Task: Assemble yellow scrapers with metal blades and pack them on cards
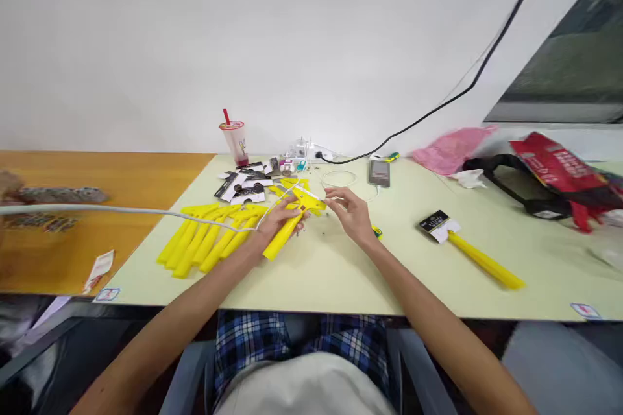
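The scraper is above the middle of the table, handle toward the person. The left hand holds it near the head. The right hand has its fingertips close together at the head's right end; whether they grip cannot be told. Left: yellow handles in a row. Behind: cards, cup. Right: phone, then a carded scraper.

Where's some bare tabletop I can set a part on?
Two patches of table look free: near the front edge between left forearm and right forearm, and between that right forearm and the carded yellow tool. Crowded: around the left hand, with piled yellow tools and black-and-white cards.
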A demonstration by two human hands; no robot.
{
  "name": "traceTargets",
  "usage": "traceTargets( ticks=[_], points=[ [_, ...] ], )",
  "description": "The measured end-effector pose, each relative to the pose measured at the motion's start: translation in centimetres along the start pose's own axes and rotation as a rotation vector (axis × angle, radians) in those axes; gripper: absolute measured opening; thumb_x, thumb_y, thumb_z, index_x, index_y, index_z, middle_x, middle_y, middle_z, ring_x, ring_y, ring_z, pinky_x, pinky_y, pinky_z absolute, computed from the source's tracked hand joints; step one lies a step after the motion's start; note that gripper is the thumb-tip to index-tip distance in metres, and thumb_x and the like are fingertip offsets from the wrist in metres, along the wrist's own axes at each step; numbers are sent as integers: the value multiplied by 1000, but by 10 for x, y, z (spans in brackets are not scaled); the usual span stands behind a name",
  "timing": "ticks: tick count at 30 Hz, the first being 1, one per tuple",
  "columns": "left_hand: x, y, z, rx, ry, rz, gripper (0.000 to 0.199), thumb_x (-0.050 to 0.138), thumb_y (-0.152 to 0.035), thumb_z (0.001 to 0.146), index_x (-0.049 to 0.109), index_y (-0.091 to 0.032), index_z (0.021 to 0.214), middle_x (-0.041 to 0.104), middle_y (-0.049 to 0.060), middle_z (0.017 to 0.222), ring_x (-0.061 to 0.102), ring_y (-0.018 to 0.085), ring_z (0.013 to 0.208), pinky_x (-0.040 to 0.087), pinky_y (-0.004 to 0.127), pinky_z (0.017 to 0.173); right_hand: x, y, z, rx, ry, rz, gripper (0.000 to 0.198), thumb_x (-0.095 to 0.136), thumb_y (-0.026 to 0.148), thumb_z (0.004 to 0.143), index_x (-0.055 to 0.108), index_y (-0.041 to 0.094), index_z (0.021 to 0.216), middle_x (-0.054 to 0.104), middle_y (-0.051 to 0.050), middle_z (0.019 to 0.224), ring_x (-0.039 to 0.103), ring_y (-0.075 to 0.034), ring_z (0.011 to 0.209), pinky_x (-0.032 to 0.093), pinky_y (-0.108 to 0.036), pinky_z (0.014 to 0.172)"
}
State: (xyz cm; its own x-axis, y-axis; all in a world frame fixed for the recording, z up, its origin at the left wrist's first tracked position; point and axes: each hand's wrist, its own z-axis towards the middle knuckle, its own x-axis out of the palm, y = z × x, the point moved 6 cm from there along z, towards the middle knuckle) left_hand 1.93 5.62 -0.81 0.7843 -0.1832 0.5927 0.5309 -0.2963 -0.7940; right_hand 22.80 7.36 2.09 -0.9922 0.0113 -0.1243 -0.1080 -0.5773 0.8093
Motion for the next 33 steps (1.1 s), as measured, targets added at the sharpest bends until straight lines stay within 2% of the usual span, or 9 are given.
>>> traceTargets(
  ticks=[5, 9, 14, 17, 20, 24, 27, 30, 33],
  points=[
    [-1, 0, -1, 5, 1, 2, 67, 94, -13, 68, 60, -23, 125, 75, 4, 104, 77, 16, 82, 52, 20, 61, 7, 7, -4, -91, 78, -92, 31, 82, 58, 96, 84, 27, 95, 78, -11, 124, 74, -28, 121, 58, -51, 112],
    [1, 1, -3, 2, 14, 15, 68, 95, -14, 68, 61, -23, 126, 76, 5, 106, 77, 17, 86, 53, 21, 63, 9, 4, -4, -21, 102, -55, 34, 86, 62, 91, 85, 29, 93, 76, -11, 126, 73, -29, 123, 59, -51, 111],
    [4, 1, -5, -12, 14, 20, 66, 96, -13, 65, 63, -23, 120, 75, 5, 103, 75, 17, 83, 52, 21, 61, 12, -7, -4, 215, 116, 164, 45, 99, 63, 70, 83, 24, 87, 75, -10, 121, 74, -27, 112, 62, -46, 101],
    [6, 0, -7, -21, 21, 38, 65, 97, -12, 63, 63, -22, 118, 74, 4, 100, 76, 18, 85, 53, 23, 61, 16, -10, -6, 399, 165, 265, 49, 105, 57, 63, 79, 21, 85, 77, -7, 111, 72, -21, 96, 59, -40, 92],
    [8, 0, -8, -29, 44, 60, 63, 96, -12, 63, 64, -22, 117, 73, 5, 100, 76, 19, 85, 53, 23, 61, 14, -8, -8, 509, 176, 311, 53, 108, 49, 57, 74, 22, 87, 76, -1, 103, 68, -17, 88, 55, -34, 88],
    [8, 2, -8, -43, 56, 39, 62, 95, -10, 64, 66, -21, 117, 73, 5, 102, 76, 18, 84, 52, 22, 59, 16, -8, -13, 662, 162, 476, 63, 112, 38, 49, 69, 24, 93, 72, 4, 93, 69, -14, 84, 56, -33, 89],
    [8, 5, -8, -72, 53, 0, 61, 94, -7, 65, 66, -22, 117, 73, 6, 104, 76, 18, 85, 52, 21, 59, 22, -11, -16, 757, 198, 549, 66, 112, 36, 47, 69, 23, 95, 75, 2, 95, 72, -15, 88, 58, -34, 94],
    [7, 5, -8, -73, 41, -59, 60, 91, -5, 68, 67, -22, 121, 73, 8, 107, 76, 18, 87, 53, 20, 60, 16, -10, -8, 648, 212, 434, 62, 109, 47, 53, 71, 22, 95, 76, -2, 101, 71, -17, 92, 59, -35, 93],
    [8, 2, -9, -62, 17, -138, 59, 87, -2, 71, 66, -22, 123, 72, 8, 108, 76, 18, 89, 53, 18, 60, -15, -3, 4, 428, 119, 173, 60, 98, 63, 70, 73, 22, 106, 76, -5, 109, 72, -20, 94, 59, -38, 91]
  ],
)
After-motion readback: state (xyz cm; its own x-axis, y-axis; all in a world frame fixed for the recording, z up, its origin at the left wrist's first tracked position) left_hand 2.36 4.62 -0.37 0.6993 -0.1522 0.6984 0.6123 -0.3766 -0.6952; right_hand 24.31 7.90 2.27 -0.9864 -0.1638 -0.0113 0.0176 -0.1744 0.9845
